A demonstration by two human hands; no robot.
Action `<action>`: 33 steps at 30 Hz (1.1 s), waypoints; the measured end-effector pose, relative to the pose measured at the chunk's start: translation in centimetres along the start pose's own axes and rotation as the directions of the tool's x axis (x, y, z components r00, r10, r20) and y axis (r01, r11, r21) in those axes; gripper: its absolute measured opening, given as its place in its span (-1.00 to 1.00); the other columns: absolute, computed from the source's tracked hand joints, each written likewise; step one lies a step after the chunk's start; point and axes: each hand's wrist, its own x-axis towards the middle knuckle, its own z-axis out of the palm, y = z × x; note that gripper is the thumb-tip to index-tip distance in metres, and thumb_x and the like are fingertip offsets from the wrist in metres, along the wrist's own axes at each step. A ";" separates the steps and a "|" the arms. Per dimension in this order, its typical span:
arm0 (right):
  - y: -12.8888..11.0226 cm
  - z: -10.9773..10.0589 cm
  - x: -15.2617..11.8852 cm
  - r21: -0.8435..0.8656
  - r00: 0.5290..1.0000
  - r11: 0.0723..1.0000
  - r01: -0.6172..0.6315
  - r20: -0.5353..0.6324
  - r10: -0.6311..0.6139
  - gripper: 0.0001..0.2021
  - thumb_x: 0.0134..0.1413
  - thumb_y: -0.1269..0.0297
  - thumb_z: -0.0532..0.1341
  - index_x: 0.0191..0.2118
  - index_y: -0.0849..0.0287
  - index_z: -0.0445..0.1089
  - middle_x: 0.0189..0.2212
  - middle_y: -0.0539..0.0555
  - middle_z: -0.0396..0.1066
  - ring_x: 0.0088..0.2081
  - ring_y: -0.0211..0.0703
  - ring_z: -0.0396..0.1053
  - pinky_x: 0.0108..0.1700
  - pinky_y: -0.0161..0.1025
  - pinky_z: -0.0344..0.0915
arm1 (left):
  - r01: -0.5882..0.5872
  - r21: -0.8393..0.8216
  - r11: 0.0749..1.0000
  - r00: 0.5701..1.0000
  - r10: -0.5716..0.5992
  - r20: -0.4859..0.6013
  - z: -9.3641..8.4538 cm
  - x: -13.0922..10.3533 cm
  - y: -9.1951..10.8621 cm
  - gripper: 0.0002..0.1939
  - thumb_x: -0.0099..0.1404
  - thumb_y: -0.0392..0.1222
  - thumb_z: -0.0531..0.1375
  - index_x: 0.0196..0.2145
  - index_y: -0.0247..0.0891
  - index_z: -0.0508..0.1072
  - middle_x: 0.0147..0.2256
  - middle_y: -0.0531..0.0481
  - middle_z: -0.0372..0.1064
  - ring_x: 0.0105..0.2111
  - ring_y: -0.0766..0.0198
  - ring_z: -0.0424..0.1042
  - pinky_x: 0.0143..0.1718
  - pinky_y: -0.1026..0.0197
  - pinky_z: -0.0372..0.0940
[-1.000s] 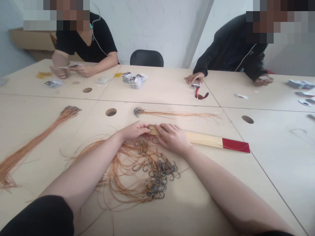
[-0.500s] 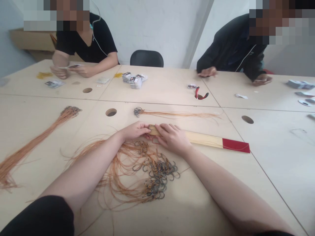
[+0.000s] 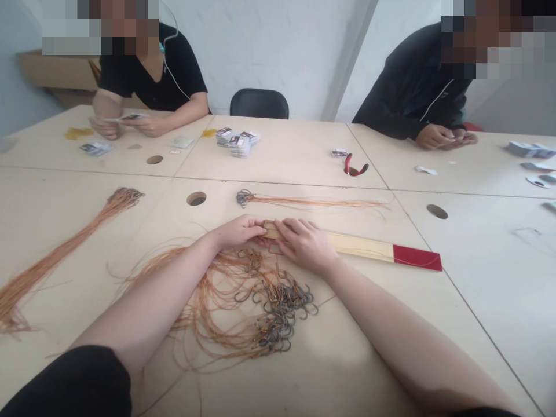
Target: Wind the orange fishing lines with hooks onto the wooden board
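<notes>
A long pale board [image 3: 369, 246] with a red end lies slantwise on the table, an orange line running along it. My left hand [image 3: 243, 230] pinches the board's left end, thumb on top. My right hand [image 3: 306, 243] is laid over the board just beside it, fingers bent over the far edge and thumb at the near side. A small red loop shows below, between the hands. Nearer me lies a loose heap of dark hooks [image 3: 282, 313] with tangled orange lines [image 3: 208, 301], partly hidden by my left forearm.
A bundle of hooked lines [image 3: 65, 255] lies at left, a thinner one [image 3: 304, 201] beyond the board. Farther back are small packets [image 3: 238, 145], red-handled pliers [image 3: 356, 169] and table holes. Two people sit opposite, their hands on the far side, with a black chair [image 3: 259, 104] between them.
My hands and the board have hardly moved. The person at the far right has brought both hands together; one was farther left before.
</notes>
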 end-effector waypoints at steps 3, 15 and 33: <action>0.0 0.0 0.0 0.006 1.000 1.000 -0.003 0.006 0.003 -0.56 0.25 0.16 -0.08 0.16 0.23 0.14 -0.06 0.19 0.29 -0.10 -0.09 0.25 -0.06 -0.17 0.16 | 0.002 -0.029 1.000 1.000 -0.002 0.010 0.1 0.0 0.1 -0.80 0.24 -0.21 0.07 -0.25 -0.36 0.41 -0.33 -0.04 0.45 -0.33 0.33 0.43 -0.25 0.30 0.31; 0.0 0.0 0.0 0.009 1.000 1.000 -0.005 0.005 0.005 -0.56 0.25 0.15 -0.09 0.15 0.23 0.15 -0.06 0.19 0.29 -0.10 -0.09 0.25 -0.05 -0.18 0.15 | 0.002 -0.046 0.999 1.000 -0.001 0.010 0.2 0.0 0.4 -0.79 0.24 -0.21 0.08 -0.23 -0.36 0.41 -0.32 -0.05 0.45 -0.31 0.32 0.43 -0.24 0.29 0.31; 0.8 -0.1 3.1 0.475 0.929 0.808 -0.348 0.061 0.364 -0.78 0.11 0.18 0.12 -0.24 0.11 0.48 -0.32 0.04 0.45 -0.33 -0.25 0.37 -0.30 -0.33 0.26 | -0.006 -0.133 0.991 1.000 0.006 -0.002 0.0 0.2 0.1 -0.80 0.21 -0.23 0.11 -0.24 -0.37 0.42 -0.34 -0.04 0.43 -0.39 0.36 0.41 -0.29 0.31 0.31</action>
